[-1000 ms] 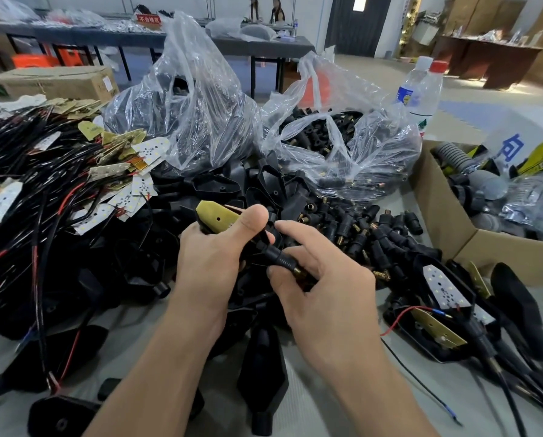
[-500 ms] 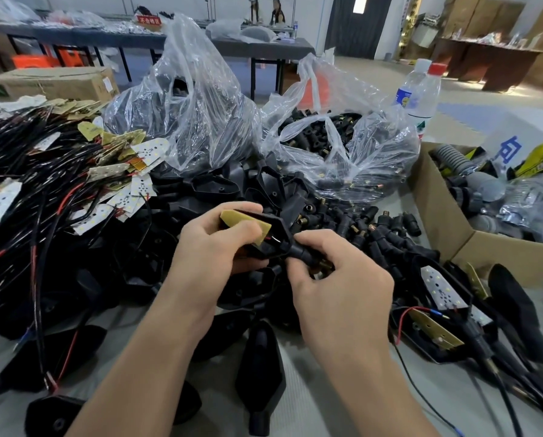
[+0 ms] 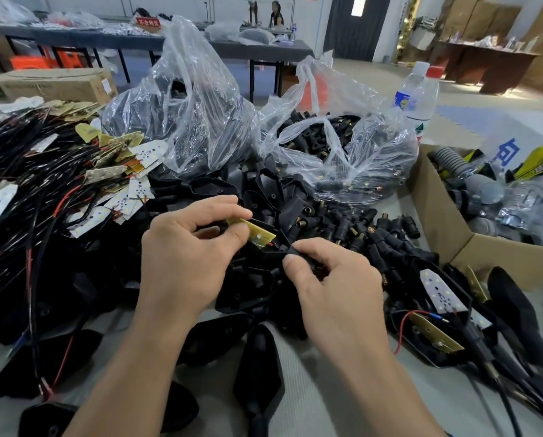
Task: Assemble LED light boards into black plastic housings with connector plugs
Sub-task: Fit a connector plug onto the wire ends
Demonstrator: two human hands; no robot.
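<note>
Two pinches: left hand (image 3: pixel 181 263) on LED board (image 3: pixel 257 233), right hand (image 3: pixel 336 288) on connector plug (image 3: pixel 290 251) at four o'clock. Press board flat into black housing (image 3: pixel 257 263); steady plug.

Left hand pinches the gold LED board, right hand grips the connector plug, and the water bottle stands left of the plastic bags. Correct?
No. In the head view the water bottle stands right of the plastic bags. The rest holds.
</note>
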